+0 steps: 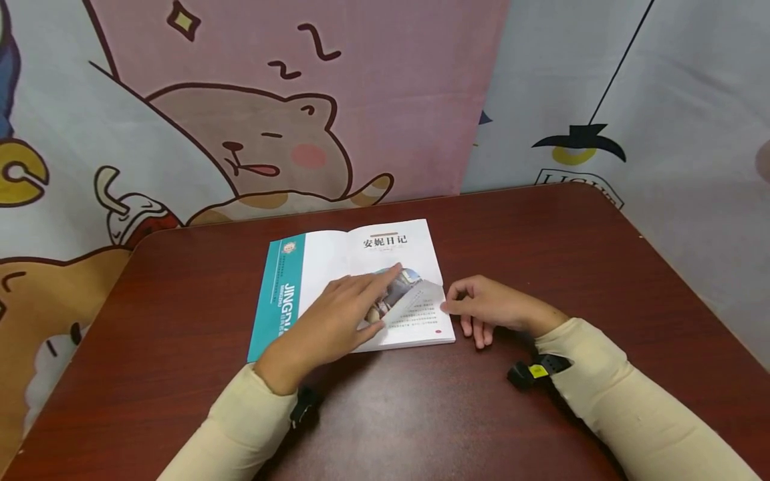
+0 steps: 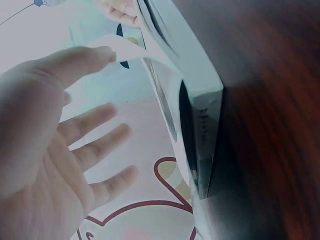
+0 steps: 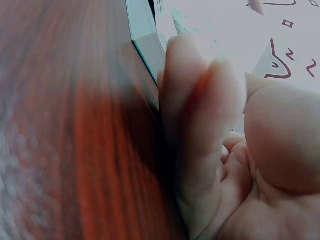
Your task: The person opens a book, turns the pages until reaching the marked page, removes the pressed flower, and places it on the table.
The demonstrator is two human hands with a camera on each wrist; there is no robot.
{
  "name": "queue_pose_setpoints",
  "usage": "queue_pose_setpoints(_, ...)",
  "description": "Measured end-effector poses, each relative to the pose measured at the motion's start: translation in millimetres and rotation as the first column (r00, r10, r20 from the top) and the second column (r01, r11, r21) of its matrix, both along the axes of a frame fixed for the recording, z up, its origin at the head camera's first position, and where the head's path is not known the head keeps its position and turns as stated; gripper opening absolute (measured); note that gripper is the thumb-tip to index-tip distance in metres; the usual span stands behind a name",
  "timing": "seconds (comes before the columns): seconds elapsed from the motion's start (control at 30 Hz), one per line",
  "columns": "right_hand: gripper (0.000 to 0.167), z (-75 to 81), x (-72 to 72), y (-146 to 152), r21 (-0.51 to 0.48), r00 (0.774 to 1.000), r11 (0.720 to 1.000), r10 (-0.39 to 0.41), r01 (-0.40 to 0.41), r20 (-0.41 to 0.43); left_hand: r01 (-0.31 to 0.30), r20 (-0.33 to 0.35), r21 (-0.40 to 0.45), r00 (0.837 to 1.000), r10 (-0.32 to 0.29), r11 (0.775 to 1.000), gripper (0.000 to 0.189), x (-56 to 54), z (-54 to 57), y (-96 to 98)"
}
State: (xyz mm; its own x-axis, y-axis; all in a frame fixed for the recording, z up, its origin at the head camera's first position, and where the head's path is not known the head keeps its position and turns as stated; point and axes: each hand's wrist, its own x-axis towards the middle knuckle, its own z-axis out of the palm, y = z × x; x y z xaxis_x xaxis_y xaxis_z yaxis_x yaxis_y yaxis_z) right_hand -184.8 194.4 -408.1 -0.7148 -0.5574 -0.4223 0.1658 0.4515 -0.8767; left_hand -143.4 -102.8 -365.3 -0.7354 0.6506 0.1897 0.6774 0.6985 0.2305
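Observation:
An open book (image 1: 325,267) lies on the table, its teal cover flap on the left and white pages showing dark print and a picture. In the head view my left hand (image 1: 337,317) is over the pages, fingers extended, near a lifted, bent page (image 1: 415,294). The left wrist view shows its thumb touching the raised page (image 2: 131,49), other fingers spread apart. My right hand (image 1: 499,307) is at the book's right edge, fingers loosely bent, thumb tip by the page edge. In the right wrist view the fingers (image 3: 205,100) are beside the book's corner (image 3: 145,42).
The dark red-brown wooden table (image 1: 421,414) extends around the book. Behind it hangs a cloth (image 1: 409,100) printed with cartoon animals. A black strap with a yellow label (image 1: 538,371) is on the right wrist, and another dark device (image 1: 303,405) on the left.

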Motion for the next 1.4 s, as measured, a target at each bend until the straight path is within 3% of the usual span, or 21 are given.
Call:
queue_pose_setpoints(0.13, 0.026, -0.9, 0.2, 0.4, -0.011, 1.000, 1.000, 0.008, -0.008, -0.006, 0.006, -0.056, 0.026, 0.998, -0.004, 1.000, 0.098, -1.2, 1.6, -0.4)
queue_pose_setpoints(0.37, 0.026, -2.2, 0.4, 0.7, 0.001, 1.000, 1.000, 0.008, -0.008, -0.009, -0.007, -0.149, 0.004, 0.989, 0.008, 1.000, 0.093, -0.9, 3.5, 0.0)
queue_pose_setpoints(0.6, 0.025, -1.6, 0.4, 0.1, 0.016, 1.000, 1.000, 0.003, -0.002, -0.020, -0.019, -0.225, -0.049, 0.974, 0.008, 0.999, 0.064, -1.2, 3.5, 0.5)
queue_pose_setpoints(0.93, 0.024, 0.0, 1.2, -1.1, 0.019, 1.000, 1.000, -0.001, 0.001, -0.018, 0.012, -0.198, -0.135, 0.979, -0.039, 0.991, 0.042, -1.3, 3.1, 0.5)
queue_pose_setpoints(1.4, 0.026, 0.2, 0.8, -0.5, 0.013, 1.000, 1.000, 0.007, -0.007, -0.018, 0.021, -0.128, -0.143, 0.991, -0.039, 0.990, 0.041, -3.8, 0.5, -5.0)
